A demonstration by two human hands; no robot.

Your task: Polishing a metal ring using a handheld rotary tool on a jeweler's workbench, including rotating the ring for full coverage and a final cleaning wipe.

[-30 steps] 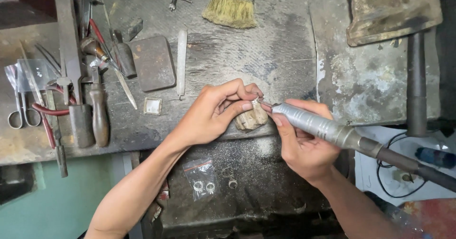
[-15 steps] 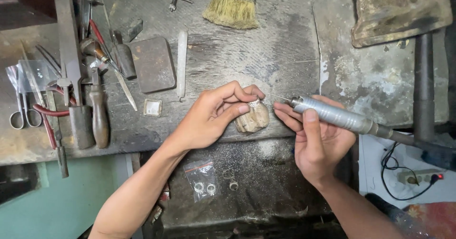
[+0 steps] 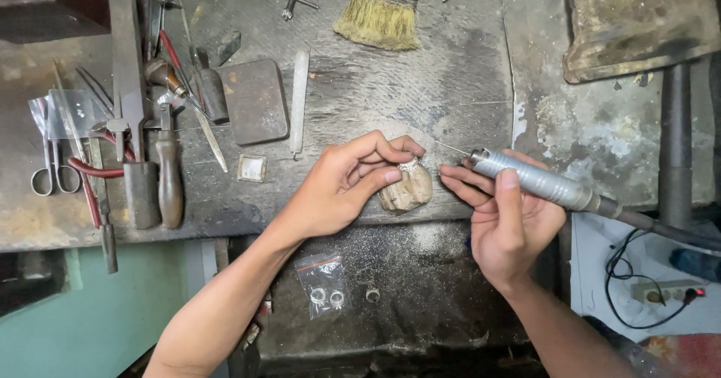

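Lying at the far left of the worn bench (image 3: pixel 451 85) are scissors (image 3: pixel 51 175), and just right of them a cluster of files, pliers with red grips (image 3: pixel 94 171) and two wooden-handled tools (image 3: pixel 169 182). Next come a dark flat block (image 3: pixel 255 100), a small square tile (image 3: pixel 251 167) and a pale flat stick (image 3: pixel 299 100) laid nearly upright in the view. A straw-coloured brush (image 3: pixel 379 17) sits at the top edge, bristles toward the person.

The left hand (image 3: pixel 345 186) is curled, thumb and fingertips pinched on a small silver ring (image 3: pixel 408 165), which rests on top of a rounded wooden peg (image 3: pixel 405 190) at the bench's front edge. Below it, on the lower shelf, lies a clear bag with rings (image 3: pixel 324 288).

The right hand (image 3: pixel 511 228) is wrapped loosely around a metal rotary handpiece (image 3: pixel 537 182), thumb on top and fingers underneath. Its long axis runs from lower right to upper left, nearly level, and its thin bit (image 3: pixel 453 149) points left toward the ring, with the tip just short of it and not touching. A dark cable (image 3: pixel 668 231) leaves its rear end to the right. Farther right are a rusty metal block (image 3: pixel 638 25) and a white power strip (image 3: pixel 661 291).
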